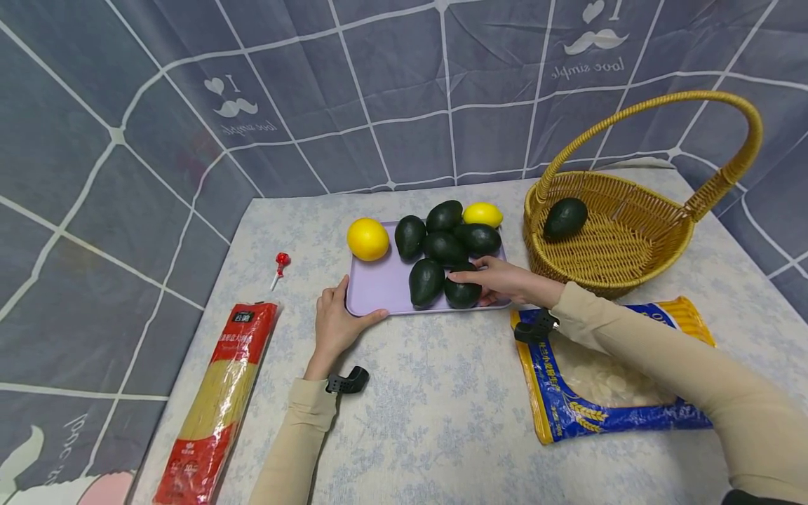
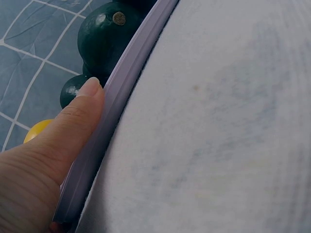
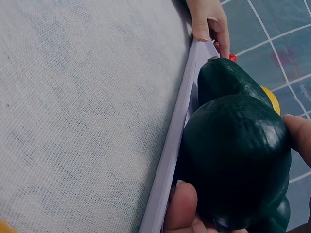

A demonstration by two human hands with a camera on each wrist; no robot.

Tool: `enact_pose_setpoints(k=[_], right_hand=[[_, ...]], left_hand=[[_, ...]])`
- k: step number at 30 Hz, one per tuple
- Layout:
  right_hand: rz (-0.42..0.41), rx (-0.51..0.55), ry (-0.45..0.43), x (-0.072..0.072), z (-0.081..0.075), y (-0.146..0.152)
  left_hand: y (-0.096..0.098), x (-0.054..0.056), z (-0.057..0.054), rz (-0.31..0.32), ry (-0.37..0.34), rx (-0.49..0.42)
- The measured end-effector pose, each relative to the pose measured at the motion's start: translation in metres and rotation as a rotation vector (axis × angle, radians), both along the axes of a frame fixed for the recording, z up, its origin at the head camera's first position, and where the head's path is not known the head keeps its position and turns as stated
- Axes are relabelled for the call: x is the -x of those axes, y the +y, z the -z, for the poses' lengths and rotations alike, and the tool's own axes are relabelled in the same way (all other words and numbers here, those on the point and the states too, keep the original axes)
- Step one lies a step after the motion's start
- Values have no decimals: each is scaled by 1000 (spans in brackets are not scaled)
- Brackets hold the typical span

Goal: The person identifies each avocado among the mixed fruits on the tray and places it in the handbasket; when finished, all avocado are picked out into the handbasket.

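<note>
A lilac tray (image 1: 384, 289) carries several dark green avocados, a yellow lemon (image 1: 482, 214) at its back right and a round orange-yellow fruit (image 1: 368, 239) at its back left. My left hand (image 1: 337, 319) holds the tray's front left corner, its thumb (image 2: 82, 114) along the front rim. In my right hand (image 1: 505, 277) is the front right avocado (image 3: 238, 155), gripped between thumb and fingers at the tray's front edge. Another avocado (image 1: 426, 283) lies just left of it. The undersides of the left fingers are hidden.
Right of the tray stands a wicker basket (image 1: 606, 280) with a tall handle and one avocado (image 1: 565, 219) inside. A blue and yellow bag (image 1: 593, 414) lies under the right forearm. At left are a red lollipop (image 1: 282, 260) and a packet of noodles (image 1: 217, 400). A curtain (image 1: 404, 91) hangs behind.
</note>
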State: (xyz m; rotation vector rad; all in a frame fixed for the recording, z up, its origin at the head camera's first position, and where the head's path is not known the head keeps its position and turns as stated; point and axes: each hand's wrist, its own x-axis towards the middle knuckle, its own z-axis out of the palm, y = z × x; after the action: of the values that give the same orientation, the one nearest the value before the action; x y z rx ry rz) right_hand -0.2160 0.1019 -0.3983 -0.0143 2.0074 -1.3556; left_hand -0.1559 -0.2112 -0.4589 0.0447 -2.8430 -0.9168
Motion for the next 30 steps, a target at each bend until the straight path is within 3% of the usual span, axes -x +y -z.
enact_pose_setpoints(k=[30], right_hand=[[18, -81, 170, -6, -5, 14]], left_hand=[[-1, 1, 1, 2, 3, 2]])
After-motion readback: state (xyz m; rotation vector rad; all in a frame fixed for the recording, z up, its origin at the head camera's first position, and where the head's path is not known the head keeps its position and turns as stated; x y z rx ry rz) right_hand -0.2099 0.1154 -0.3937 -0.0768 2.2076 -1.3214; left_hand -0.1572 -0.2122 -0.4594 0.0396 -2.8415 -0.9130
